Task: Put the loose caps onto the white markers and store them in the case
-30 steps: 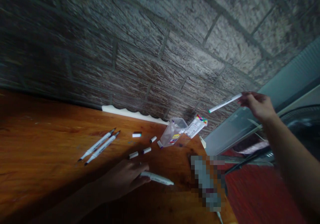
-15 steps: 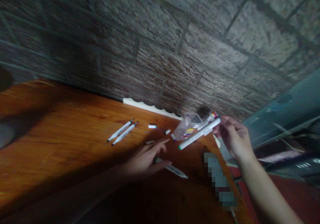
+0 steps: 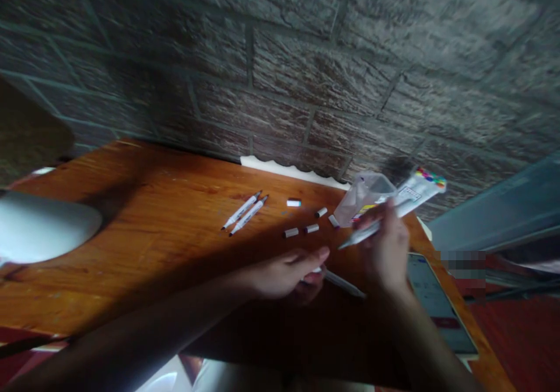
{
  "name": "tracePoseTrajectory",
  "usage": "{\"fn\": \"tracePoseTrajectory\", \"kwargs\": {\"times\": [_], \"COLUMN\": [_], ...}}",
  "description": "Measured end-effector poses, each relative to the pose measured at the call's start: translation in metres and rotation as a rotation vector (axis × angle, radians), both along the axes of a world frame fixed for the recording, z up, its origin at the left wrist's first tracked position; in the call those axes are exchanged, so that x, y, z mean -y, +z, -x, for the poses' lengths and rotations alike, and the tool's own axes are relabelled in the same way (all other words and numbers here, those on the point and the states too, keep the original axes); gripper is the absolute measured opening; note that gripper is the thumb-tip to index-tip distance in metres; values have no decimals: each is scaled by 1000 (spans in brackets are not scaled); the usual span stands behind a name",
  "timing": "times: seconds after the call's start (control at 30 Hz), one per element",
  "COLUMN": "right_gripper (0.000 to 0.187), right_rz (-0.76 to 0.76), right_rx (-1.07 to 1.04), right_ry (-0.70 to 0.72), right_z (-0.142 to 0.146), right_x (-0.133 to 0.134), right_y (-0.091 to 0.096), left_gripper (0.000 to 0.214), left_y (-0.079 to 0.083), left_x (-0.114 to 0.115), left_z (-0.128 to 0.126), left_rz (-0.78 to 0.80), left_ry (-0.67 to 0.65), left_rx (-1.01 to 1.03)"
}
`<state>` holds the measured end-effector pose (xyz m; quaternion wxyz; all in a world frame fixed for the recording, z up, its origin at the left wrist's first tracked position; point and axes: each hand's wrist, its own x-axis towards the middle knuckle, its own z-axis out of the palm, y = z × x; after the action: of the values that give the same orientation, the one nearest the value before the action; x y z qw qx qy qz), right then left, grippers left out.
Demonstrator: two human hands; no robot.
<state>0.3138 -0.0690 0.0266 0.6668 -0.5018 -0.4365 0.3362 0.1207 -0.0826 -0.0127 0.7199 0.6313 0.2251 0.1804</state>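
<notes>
Here, your right hand (image 3: 387, 246) closes around a white marker (image 3: 357, 238) held just above the table (image 3: 153, 234), near its far right corner; the barrel slants, tip down toward your left hand (image 3: 286, 272). Your left hand pinches a second marker (image 3: 343, 283) lying flat toward the front edge, its long axis running right. Both likely feel light, stiff and smooth, so grip mid-barrel, not the ends.

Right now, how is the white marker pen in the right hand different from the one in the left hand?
The raised white marker pen is gripped in the right hand above the brown wooden table, pointing left. The lower white marker pen lies on it, end in the left hand, pointing right. Both are slim.
</notes>
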Motion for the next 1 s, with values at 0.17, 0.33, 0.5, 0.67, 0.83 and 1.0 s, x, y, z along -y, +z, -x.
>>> {"fn": "tracePoseTrajectory", "kwargs": {"times": [0.17, 0.33, 0.5, 0.67, 0.83, 1.0], "right_gripper": [42, 42, 35, 30, 46, 24], "right_rz": [-156, 212, 343, 251, -3, -53], "right_rx": [-145, 347, 983, 1217, 791, 605], "right_ry": [-161, 313, 561, 440, 625, 722], "right_z": [-45, -36, -51, -61, -28, -5], "right_x": [-5, 8, 4, 2, 14, 16], "right_y": [10, -13, -26, -27, -28, -31], "left_gripper": [53, 35, 24, 19, 28, 37], "left_y": [-10, -15, -9, -11, -13, -16], "left_x": [-20, -30, -25, -26, -20, -19], "left_z": [10, 12, 10, 5, -6, -7], "left_rz": [103, 47, -423, -262, -90, 40], "left_ry": [127, 237, 254, 401, 374, 302], "left_rx": [134, 37, -109, 16, 131, 115]}}
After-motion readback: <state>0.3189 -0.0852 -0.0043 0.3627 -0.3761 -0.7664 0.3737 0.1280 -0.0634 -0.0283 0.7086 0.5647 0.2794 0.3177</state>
